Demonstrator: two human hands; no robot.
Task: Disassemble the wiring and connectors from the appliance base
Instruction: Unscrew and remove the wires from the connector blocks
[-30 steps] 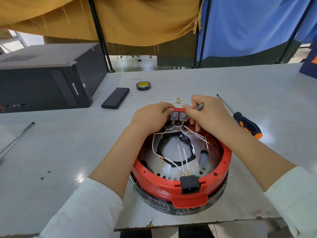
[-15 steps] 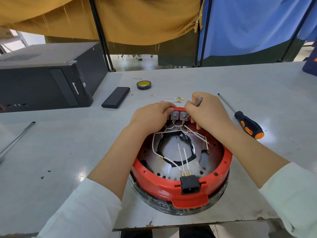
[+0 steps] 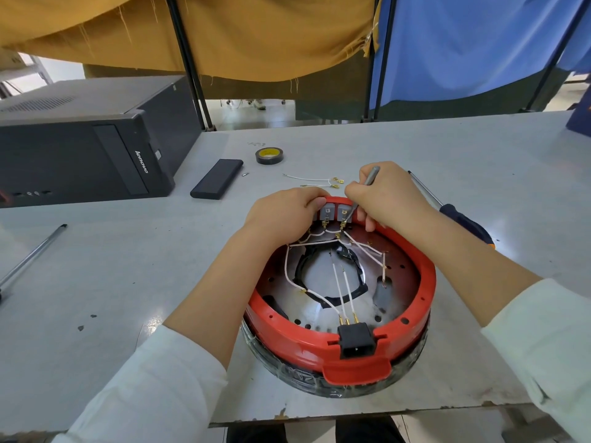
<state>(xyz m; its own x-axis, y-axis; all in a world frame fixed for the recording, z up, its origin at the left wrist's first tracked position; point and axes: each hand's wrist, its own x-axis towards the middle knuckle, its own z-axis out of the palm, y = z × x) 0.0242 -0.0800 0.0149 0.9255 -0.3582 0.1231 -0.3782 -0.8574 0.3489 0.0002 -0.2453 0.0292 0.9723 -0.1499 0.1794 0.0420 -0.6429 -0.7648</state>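
One head-worn view here, wide-angle, looking forward and down from above the near edge of the bench [image 3: 96,266]. It sits close over the red appliance base [image 3: 339,343], with hanging cloths [image 3: 256,36] across the far side.

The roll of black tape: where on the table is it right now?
In the head view the roll of black tape lies on the table beyond the red appliance base, just right of the flat black case and behind the loose white wires.
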